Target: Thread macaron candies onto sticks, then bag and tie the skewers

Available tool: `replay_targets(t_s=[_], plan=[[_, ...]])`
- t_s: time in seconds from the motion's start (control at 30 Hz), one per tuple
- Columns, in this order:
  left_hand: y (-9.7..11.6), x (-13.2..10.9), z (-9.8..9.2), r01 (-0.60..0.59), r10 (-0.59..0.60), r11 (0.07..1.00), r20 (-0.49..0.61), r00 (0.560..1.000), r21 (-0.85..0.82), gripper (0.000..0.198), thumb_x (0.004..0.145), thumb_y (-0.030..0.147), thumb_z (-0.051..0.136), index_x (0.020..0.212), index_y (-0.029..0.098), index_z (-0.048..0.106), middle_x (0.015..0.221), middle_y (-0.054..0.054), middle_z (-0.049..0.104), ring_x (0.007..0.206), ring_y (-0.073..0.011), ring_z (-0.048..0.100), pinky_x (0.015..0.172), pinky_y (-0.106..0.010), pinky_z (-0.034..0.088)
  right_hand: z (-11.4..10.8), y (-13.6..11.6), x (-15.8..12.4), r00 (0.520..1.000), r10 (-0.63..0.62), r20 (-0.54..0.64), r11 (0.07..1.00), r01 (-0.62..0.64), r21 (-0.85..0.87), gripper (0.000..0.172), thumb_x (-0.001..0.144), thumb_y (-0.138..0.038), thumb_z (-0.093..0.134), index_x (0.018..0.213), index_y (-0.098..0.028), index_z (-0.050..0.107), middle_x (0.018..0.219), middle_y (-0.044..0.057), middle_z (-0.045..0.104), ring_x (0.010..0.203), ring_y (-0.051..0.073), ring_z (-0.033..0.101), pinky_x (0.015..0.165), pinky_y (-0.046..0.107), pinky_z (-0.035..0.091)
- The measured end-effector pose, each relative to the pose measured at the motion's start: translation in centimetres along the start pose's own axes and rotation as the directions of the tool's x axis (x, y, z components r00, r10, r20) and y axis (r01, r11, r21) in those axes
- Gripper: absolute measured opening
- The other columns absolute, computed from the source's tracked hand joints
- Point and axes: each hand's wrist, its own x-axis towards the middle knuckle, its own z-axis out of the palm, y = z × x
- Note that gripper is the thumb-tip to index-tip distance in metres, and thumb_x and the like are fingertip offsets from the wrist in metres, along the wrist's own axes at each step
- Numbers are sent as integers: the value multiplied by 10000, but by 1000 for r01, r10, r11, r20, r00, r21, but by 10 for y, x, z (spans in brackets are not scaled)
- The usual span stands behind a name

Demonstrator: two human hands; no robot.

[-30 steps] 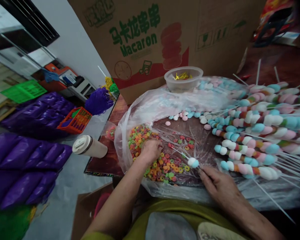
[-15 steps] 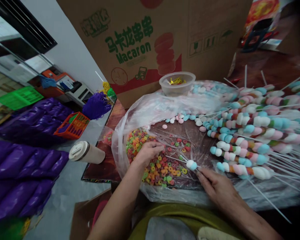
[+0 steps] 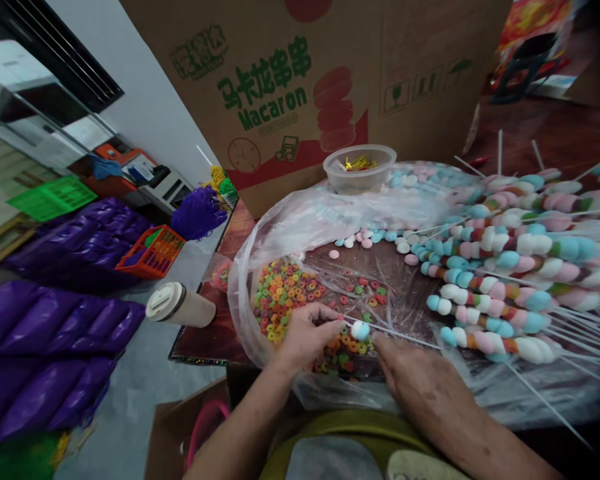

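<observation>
The left hand [image 3: 307,333] had its thumb and forefinger pinched on what seemed to be a red ring sweet, tiny and largely covered by the fingertips, at the tip of a thin white skewer [image 3: 349,321]. The right hand [image 3: 420,373] grasped that skewer on the far side of the white-and-blue marshmallow sweets [image 3: 360,330], which sat threaded between the two grips.

Loose ring sweets [image 3: 280,293] lay under and beyond the left grip, beside the gathered edge of a clear plastic bag [image 3: 250,260]. To the right of the right grip, loaded skewers [image 3: 510,287] were heaped. Ahead of both grips lay loose marshmallow sweets [image 3: 379,237], with a plastic bowl [image 3: 337,179] of gold ties [image 3: 361,163] farther off.

Good threading here called for a firm right grip near the sweets, so that the thin stick would not bow, and a light left pinch, the ring's hole squared to the tip. A straight slide would have suited better than a slanted push, with fingertips clear of the point.
</observation>
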Motion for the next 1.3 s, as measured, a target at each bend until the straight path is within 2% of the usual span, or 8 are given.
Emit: replay_targets(t_s=[0.3,0.43,0.53,0.67,0.83,0.9,1.03,1.3], plan=[[-16,-39,1,-377,420,849,-40,907,370,132,772,224,514,767,181,639,707,-34,639,632,-124,558,637,-238,440,21,-1,-9,992,-116,42,902,88,422,267,841,-167,279,734,-202,521,666,28,608,637,150,566,583,263,376],[-8,-27,-2,-149,132,988,-341,931,-26,161,737,319,570,792,169,585,603,16,563,495,-77,488,486,-189,400,19,2,-7,991,-131,-36,829,129,545,243,851,-204,303,793,-209,539,720,34,618,645,144,566,579,254,405],[-10,-20,3,101,-147,946,-131,980,-307,300,700,415,605,808,137,574,492,37,512,362,-49,390,355,-164,285,18,2,-5,990,-130,-60,810,141,569,237,857,-217,317,797,-216,546,692,20,612,610,133,558,563,238,409],[-17,-22,9,225,-214,893,70,974,-389,375,677,487,606,722,116,579,443,37,472,340,-40,349,335,-162,251,18,1,-4,991,-118,-57,799,129,587,238,858,-230,323,754,-214,536,625,-3,576,552,120,524,539,221,399],[-5,2,-6,-111,105,979,40,994,173,327,799,418,476,861,148,649,721,-36,616,556,-91,509,526,-201,423,22,14,-1,998,35,-61,696,19,717,273,855,-324,362,656,-197,498,541,-26,491,513,109,460,491,204,371],[-1,22,-12,-293,245,803,161,956,519,214,787,306,506,882,198,665,865,-39,637,788,-143,557,748,-249,444,25,23,-1,995,92,-48,666,-26,745,305,852,-354,375,610,-195,472,523,-28,470,507,107,451,488,207,369],[-1,53,-12,-386,153,528,363,919,756,293,742,189,505,964,302,658,977,-7,620,859,-166,561,798,-266,432,31,32,-5,994,105,-24,647,-49,761,340,868,-375,352,596,-199,454,533,-21,480,529,114,470,516,217,386],[-15,66,-22,-255,162,865,240,957,433,152,726,242,536,725,141,648,732,-19,599,703,-125,541,683,-220,436,28,31,-5,995,97,-28,658,-43,751,350,868,-387,343,592,-200,448,527,-25,477,524,118,480,529,221,391]])
